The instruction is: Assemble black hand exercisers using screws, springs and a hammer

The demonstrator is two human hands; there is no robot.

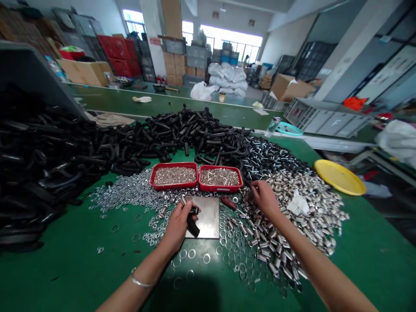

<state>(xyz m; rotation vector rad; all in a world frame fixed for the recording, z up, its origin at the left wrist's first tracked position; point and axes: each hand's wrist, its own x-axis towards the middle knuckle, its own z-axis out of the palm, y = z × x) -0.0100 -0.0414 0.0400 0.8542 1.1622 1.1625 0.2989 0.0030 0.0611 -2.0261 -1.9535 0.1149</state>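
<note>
My left hand (177, 222) is closed around a black plastic handle (193, 227), held over the metal plate (208, 214). A small ribbed metal sleeve (183, 200) shows at the top of the same hand, by the fingertips. My right hand (264, 198) is closed at the edge of the heap of ribbed metal sleeves (305, 212), beside the black-headed screws (273, 154). Something dark shows at its fingertips, too small to name. Between the hands lies a screwdriver with a red handle (228, 202).
Two red trays (197, 184) of tiny metal parts stand behind the plate. Black handles (195, 130) are heaped behind and to the left. Loose washers (130, 195) and thin rings (240, 255) spread over the green table. A yellow lid (339, 177) lies at the right.
</note>
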